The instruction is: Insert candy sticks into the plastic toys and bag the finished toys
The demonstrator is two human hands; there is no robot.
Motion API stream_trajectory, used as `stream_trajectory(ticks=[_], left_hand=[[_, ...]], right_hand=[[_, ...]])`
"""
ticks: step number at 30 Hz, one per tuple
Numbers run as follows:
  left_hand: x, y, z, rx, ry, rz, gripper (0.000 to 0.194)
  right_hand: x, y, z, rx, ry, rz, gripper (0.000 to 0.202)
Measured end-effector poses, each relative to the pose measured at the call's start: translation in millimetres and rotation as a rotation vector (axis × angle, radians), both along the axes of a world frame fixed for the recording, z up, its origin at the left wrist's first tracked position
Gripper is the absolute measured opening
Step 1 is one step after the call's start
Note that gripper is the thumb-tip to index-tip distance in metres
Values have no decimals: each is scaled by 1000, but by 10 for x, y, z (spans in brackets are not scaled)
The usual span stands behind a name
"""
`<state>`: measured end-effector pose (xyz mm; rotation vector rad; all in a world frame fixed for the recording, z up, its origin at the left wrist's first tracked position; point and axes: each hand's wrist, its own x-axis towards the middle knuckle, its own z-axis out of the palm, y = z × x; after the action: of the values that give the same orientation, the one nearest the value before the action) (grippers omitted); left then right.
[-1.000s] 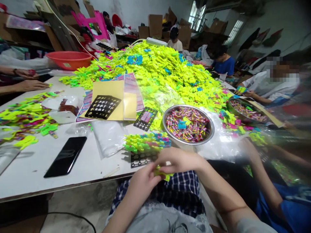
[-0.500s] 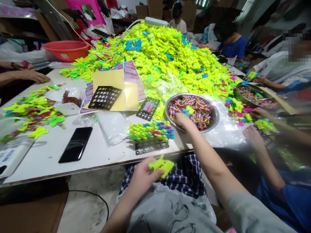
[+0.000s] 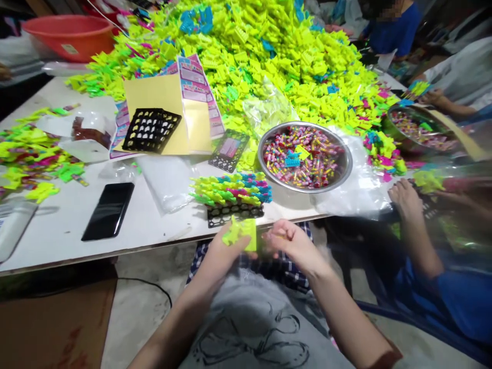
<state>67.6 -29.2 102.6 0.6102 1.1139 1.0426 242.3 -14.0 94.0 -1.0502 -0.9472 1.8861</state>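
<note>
Fingers (image 3: 238, 247) of the left hand (image 3: 222, 250) hold a yellow piece (image 3: 247, 229), the right hand's (image 3: 295, 243) grip too blurred.

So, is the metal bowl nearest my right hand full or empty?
Fairly full: small colorful tubes hide the bottom of the metal bowl, with a blue piece and a yellow piece on top.

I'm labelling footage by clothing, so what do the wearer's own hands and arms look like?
The left hand and right hand are bare, with no gloves, watch or bracelet to be seen. The left forearm and right forearm are uncovered too; no sleeve is clearly visible. Between them shows a grey top printed with dark, looping lines.
</note>
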Motion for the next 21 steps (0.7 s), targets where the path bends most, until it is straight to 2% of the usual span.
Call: stream_trajectory(ticks=[4,10,16,21], left_hand=[[22,-15,6,-9,-7,-37,40],[18,-46,57,-37,11,-60,41],[28,-51,73,-83,-101,-109,40],[20,-63,60,-81,-157,-121,36]], right_hand=[[-85,-84,-75,-43,-26,-2,24],[-139,-107,-34,-82,30,47,22],[-155,-179,-28,-104,191,103,26],[-128,-197,-2,-72,154,85,25]])
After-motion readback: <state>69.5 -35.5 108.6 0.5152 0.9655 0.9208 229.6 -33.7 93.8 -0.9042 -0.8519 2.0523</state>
